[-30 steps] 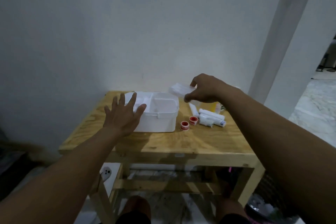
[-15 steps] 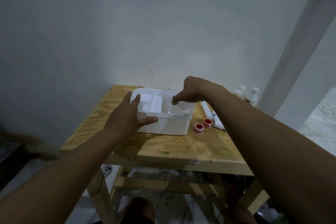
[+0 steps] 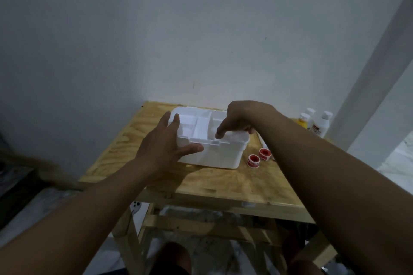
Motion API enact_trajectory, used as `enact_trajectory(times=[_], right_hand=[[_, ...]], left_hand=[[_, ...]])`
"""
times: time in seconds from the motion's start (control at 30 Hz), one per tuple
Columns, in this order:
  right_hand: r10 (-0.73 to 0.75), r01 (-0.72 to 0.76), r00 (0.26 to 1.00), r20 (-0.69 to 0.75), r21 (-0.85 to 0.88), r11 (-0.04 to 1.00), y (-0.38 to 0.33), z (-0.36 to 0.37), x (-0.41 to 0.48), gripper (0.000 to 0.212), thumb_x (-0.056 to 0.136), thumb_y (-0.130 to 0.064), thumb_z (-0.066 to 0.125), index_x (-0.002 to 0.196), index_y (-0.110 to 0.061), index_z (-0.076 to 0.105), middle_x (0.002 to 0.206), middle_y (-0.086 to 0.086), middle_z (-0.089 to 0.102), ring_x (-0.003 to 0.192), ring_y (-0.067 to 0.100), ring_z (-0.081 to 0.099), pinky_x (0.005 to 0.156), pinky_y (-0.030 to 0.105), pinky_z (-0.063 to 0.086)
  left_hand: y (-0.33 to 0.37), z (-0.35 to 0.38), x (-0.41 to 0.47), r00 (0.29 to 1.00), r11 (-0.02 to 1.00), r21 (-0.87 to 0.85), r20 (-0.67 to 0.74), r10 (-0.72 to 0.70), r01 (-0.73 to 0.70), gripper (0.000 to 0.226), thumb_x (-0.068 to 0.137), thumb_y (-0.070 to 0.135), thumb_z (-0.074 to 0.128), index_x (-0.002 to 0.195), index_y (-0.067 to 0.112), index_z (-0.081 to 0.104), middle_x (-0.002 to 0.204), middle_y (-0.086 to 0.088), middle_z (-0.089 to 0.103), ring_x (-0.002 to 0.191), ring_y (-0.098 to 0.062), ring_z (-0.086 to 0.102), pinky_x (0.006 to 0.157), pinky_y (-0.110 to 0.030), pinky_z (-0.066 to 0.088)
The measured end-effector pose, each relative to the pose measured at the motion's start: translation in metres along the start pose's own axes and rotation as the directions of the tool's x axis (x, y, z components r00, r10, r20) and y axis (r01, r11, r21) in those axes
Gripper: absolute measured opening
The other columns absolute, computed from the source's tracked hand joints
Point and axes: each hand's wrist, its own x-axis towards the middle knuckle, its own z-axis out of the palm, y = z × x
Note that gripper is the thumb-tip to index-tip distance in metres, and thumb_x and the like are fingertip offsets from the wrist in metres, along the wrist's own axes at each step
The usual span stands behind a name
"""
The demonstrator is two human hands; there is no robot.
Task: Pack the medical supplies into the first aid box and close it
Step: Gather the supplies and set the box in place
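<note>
The white first aid box (image 3: 214, 156) stands open on the wooden table (image 3: 223, 183), its divided tray showing. My left hand (image 3: 163, 149) grips the box's front left corner, thumb along the front wall. My right hand (image 3: 239, 118) reaches into the right compartment, fingertips pinching down on a white packet (image 3: 234, 137) that lies in it. Two red-and-white tape rolls (image 3: 253, 160) lie on the table just right of the box. A white tube (image 3: 262, 140) is mostly hidden behind my right forearm. No lid is visible.
White-capped bottles (image 3: 321, 124) and a yellow one (image 3: 304, 121) stand at the table's back right corner. A grey wall rises right behind the table and a pale pillar (image 3: 368, 87) to the right. The table's front edge lies near my legs.
My right hand carried the white packet from above the supplies down into the box's right compartment. My left hand closed on the box's left corner. The view shifted closer and leftward.
</note>
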Motion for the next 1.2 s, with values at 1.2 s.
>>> enact_trajectory(times=[1.2], right_hand=[[-0.081,0.083,0.994,0.076,-0.02,0.996,-0.01,0.039,0.049,0.019,0.088,-0.021,0.065,0.103,-0.012,0.057,0.096,0.006,0.06,0.092,0.024,0.06,0.089,0.037,0.054]], left_hand=[[0.011,-0.006,-0.007,0.999,0.999,-0.024,0.012,-0.044,0.044,0.114,0.06,0.082,0.05,0.154,0.021,0.029,0.164,0.001,0.018,0.14,-0.025,0.037,0.103,-0.042,0.044]])
